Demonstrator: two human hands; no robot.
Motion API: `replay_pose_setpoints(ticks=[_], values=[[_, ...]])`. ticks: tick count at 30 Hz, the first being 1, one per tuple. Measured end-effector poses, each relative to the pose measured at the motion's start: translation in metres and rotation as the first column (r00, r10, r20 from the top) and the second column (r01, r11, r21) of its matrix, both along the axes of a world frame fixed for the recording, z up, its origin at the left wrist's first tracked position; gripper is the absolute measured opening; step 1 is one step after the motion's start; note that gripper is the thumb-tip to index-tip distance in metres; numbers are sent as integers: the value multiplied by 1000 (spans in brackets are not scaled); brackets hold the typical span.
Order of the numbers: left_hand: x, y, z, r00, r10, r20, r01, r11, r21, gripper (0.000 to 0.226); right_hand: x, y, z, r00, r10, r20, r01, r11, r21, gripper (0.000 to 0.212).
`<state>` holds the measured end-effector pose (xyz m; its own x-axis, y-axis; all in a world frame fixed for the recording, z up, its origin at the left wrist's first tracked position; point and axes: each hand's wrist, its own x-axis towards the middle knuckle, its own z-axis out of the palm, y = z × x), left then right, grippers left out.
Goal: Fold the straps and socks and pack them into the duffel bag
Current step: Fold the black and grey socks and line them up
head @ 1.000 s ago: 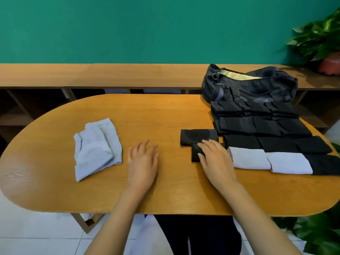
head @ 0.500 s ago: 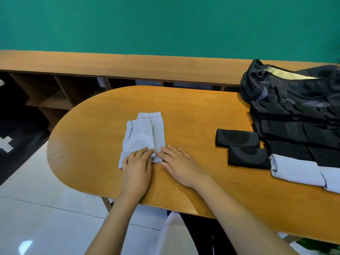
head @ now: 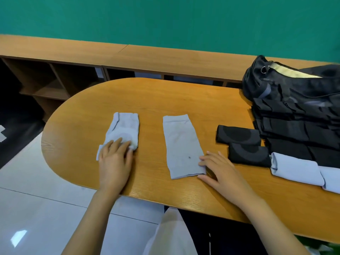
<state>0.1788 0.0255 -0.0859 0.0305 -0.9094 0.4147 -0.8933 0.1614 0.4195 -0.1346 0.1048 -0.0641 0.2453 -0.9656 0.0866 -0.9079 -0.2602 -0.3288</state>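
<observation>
Since half a sec ago the two pale socks, then one pile under both hands, have been pulled apart: one has slid right and lies alone, and the right hand went with it.

Head view, only cam:
- flat sock [head: 182,146] sits mid-table, a bit nearer the near edge of the table [head: 147,96]. Its long axis runs far-to-near, with the near end angled slightly right.
- right hand [head: 219,168] is just right of the sock's near end. Fingers are loosely spread and the tips touch its near-right corner. Can't tell if the thumb is tucked under that corner.
- left hand [head: 114,159] lies flat, fingers close together, pressing the near end of the bunched sock [head: 123,129] toward the table's left rounded end. That sock is well apart from the flat one.
- black straps [head: 237,134], two folded pcs, sit just right of the right hand.
- rolled socks [head: 296,169] lie by the near edge at the right end.
- black stack [head: 294,129] lies behind them, up against the duffel bag [head: 294,85] at the far right, which is unzipped.

Judgement: the flat sock looks next for folding, w/ the right hand clearly nearer. The near end probably has to go away from the person along the long axis to meet the far cuff. The left hand would need to cross over to pin it. Nothing looks packed yet.
</observation>
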Motion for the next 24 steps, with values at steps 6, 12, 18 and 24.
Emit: replay_pose_setpoints(ticks=[6,12,18,24], values=[[-59,48,19,815,-552,-177,579,792,196,66,-2,11,-1,995,-69,73,80,985,-152,38],[-77,62,-2,875,-456,-161,470,881,60,36,8,19,5,956,-181,229,181,983,19,41],[-80,68,0,916,-321,-239,336,942,21,38,9,22,-5,933,-218,287,231,973,-12,15],[-85,71,5,941,-179,-289,197,980,35,10,22,22,-3,848,-297,439,338,941,-17,19]])
